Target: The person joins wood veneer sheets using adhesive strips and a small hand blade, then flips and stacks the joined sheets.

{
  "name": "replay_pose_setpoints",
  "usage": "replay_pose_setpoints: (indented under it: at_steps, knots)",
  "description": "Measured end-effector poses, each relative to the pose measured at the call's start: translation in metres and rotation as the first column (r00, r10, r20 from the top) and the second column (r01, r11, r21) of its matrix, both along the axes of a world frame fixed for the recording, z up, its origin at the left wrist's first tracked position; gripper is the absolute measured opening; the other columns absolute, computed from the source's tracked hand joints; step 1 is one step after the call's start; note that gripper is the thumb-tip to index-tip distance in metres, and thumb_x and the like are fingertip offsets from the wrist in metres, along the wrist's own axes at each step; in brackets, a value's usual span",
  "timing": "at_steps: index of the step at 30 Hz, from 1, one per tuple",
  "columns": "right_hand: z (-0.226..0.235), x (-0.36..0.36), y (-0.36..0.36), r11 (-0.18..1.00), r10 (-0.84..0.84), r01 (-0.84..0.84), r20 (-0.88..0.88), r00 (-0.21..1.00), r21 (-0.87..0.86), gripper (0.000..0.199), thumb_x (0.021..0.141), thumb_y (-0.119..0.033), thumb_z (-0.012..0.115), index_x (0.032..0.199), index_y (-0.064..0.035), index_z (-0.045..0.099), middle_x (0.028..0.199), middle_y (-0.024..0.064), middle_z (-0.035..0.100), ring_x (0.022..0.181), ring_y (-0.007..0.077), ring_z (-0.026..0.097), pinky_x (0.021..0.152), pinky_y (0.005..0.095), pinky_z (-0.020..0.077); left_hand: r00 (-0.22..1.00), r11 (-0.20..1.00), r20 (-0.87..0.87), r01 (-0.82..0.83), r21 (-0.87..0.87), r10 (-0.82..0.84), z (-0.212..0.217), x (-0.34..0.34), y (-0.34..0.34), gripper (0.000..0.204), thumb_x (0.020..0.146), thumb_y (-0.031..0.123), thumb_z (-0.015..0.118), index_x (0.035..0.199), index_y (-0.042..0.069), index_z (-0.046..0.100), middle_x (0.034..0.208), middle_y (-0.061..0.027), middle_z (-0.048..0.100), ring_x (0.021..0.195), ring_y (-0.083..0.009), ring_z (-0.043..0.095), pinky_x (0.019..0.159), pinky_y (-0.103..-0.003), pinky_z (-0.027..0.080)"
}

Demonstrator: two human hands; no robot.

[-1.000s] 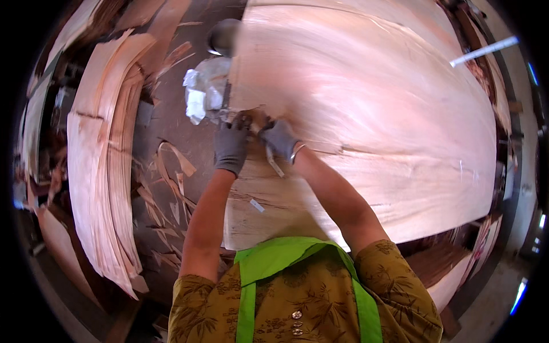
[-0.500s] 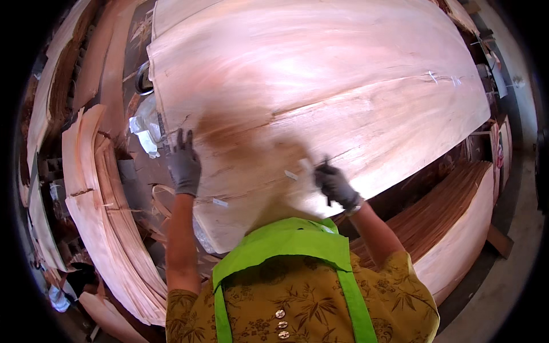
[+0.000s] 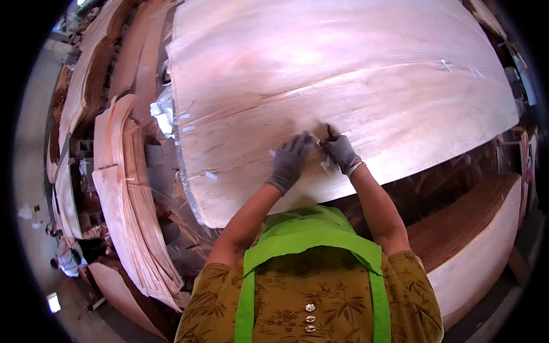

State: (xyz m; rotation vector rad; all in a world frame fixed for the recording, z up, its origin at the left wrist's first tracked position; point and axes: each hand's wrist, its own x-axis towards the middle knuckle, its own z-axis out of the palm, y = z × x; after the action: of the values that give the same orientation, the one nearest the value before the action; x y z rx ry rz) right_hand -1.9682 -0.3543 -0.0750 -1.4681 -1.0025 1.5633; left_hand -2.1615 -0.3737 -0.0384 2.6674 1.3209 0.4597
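A large pale wood veneer sheet (image 3: 246,123) lies before me, with a long crack and grain ridges running across it. My left hand (image 3: 289,163), in a grey glove, rests on the sheet with fingers stretched toward my right hand. My right hand (image 3: 341,154), also gloved, is closed around a dark slim tool (image 3: 330,131) whose kind I cannot make out. Between the fingertips of both hands shows a small whitish bit, partly hidden. Short white tape strips (image 3: 211,176) stick to the sheet near its left edge.
Stacked veneer sheets stand at the left (image 3: 123,188) and at the lower right (image 3: 474,246). Crumpled clear plastic (image 3: 164,114) lies by the sheet's left edge. Wood scraps (image 3: 186,220) litter the floor there. My green apron (image 3: 311,231) reaches the sheet's near edge.
My left hand has moved right from the sheet's left edge to beside my right hand. White strips now show at that edge. The view has shifted a little.
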Motion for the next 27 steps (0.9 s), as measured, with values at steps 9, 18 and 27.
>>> replay_pose_setpoints:
  at_steps: [9,18,27]
  knots:
    - [0.034,0.017,-0.032,0.955,0.145,-0.139,0.007,0.989,-0.261,0.031,0.079,-0.008,0.062,0.109,-0.0051,0.058,0.069,0.0025,0.057,0.056,0.0111,0.051,0.049,0.0247,0.0416,0.992,0.995,-0.109,-0.048,0.082,0.057,-0.023,0.035,-0.006,0.044,0.077,0.017,0.053,0.121,0.015,0.051,0.131,-0.0083,0.045,0.121,-0.0256,0.042,0.090,-0.042,0.038]
    - [0.082,0.055,-0.129,0.970,0.240,-0.240,0.017,0.971,-0.041,0.016,0.083,-0.015,0.062,0.089,-0.0006,0.063,0.072,0.0009,0.058,0.063,0.0083,0.052,0.058,0.0237,0.0429,0.971,0.998,-0.237,-0.045,-0.032,0.036,0.005,0.032,-0.018,0.049,0.075,0.015,0.057,0.123,0.015,0.049,0.130,-0.0121,0.045,0.121,-0.0268,0.041,0.090,-0.046,0.038]
    - [0.030,0.246,-0.203,0.825,-0.540,0.542,0.063,0.839,-0.160,0.004,0.084,-0.014,0.063,0.087,-0.0113,0.060,0.058,-0.0062,0.048,0.045,0.0055,0.043,0.044,0.0184,0.0340,0.521,0.018,0.234,0.386,-0.922,0.821,-0.048,-0.046,-0.197,0.035,0.090,0.029,0.052,0.115,0.004,0.055,0.114,-0.0085,0.058,0.105,-0.0220,0.053,0.085,-0.032,0.044]
